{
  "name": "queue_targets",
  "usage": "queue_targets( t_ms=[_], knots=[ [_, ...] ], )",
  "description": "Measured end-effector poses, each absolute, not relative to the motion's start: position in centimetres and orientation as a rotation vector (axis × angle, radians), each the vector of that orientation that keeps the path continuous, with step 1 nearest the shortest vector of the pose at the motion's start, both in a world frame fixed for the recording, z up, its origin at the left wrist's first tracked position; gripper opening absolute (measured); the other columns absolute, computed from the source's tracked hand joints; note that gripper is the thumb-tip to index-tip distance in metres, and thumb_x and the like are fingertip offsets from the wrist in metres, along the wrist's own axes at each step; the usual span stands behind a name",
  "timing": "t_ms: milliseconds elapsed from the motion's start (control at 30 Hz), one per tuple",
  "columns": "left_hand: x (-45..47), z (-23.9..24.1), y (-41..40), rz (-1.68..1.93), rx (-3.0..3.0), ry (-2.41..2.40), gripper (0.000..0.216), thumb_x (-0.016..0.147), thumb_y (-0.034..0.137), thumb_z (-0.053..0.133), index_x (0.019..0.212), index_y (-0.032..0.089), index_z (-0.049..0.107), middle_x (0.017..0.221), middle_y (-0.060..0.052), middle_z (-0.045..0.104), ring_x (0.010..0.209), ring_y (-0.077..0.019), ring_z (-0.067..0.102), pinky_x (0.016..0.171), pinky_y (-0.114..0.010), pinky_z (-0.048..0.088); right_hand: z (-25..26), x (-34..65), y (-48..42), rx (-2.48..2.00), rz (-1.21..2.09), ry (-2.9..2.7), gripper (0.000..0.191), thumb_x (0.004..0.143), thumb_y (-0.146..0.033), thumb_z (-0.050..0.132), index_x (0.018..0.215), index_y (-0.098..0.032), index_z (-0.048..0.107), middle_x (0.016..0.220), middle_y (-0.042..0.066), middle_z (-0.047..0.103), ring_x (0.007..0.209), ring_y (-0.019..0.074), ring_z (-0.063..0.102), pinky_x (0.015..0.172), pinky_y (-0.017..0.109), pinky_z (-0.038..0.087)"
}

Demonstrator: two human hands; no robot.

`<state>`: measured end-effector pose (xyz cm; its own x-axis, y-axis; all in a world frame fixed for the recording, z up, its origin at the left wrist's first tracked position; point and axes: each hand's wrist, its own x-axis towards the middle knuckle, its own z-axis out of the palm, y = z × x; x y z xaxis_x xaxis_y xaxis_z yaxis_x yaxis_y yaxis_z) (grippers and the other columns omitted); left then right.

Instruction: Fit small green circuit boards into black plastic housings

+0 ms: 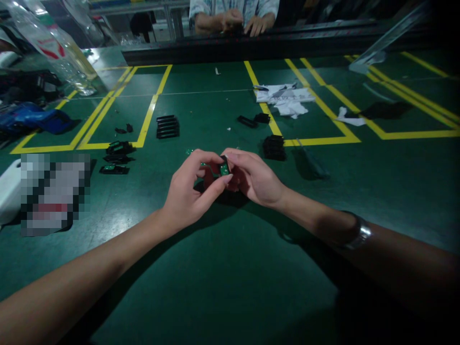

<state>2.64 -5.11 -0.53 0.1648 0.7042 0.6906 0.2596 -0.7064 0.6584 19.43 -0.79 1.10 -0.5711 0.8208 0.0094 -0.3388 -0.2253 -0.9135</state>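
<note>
Both hands meet over the middle of the green table (230,268). Between their fingertips is a small black casing with a green circuit board (224,168). My left hand (196,189) pinches its near side between thumb and fingers. My right hand (257,177) is closed around the other end, and its fingers partly hide the piece. Small green bits (189,152) lie just beyond my left hand. To the left sit several black casings (117,158), at least one with a green board in it. A row of black casings (167,127) lies farther off, and a stack of black parts (274,147) stands right of my hands.
Clear plastic bottles (59,52) stand at the far left, near blue-and-black items (43,117). A white device (14,184) lies at the left edge. Torn white paper (283,98) and a dark tool-like object (311,163) lie to the right. Another person's hands (247,23) show beyond a black rail (215,48).
</note>
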Motion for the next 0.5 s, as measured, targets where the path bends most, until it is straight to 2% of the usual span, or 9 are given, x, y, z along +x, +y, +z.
queue_targets(
  t_ms=[200, 500],
  knots=[
    [2.63, -0.5, -5.17, 1.561, 2.081, 0.922, 0.032, 0.092, 0.019, 0.076, 0.12, 0.022, 0.061, 0.104, -0.004, 0.062, 0.082, -0.0112, 0.064, 0.064, -0.021, 0.058, 0.62, 19.14, -0.7, -0.67, 1.845, -1.237, 0.047, 0.092, -0.056, 0.073, 0.069, -0.021, 0.05, 0.063, -0.005, 0.043, 0.052, 0.0104, 0.044, 0.046, 0.024, 0.035],
    [2.53, -0.59, -5.24, 1.555, 2.096, 0.926, 0.034, 0.09, 0.017, 0.077, 0.12, 0.021, 0.062, 0.102, -0.003, 0.062, 0.083, -0.0114, 0.063, 0.066, -0.022, 0.056, 0.32, 19.16, -0.67, -0.668, 1.822, -1.24, 0.043, 0.095, -0.047, 0.07, 0.067, -0.021, 0.05, 0.062, -0.005, 0.043, 0.049, 0.0101, 0.045, 0.044, 0.024, 0.035]
  ],
)
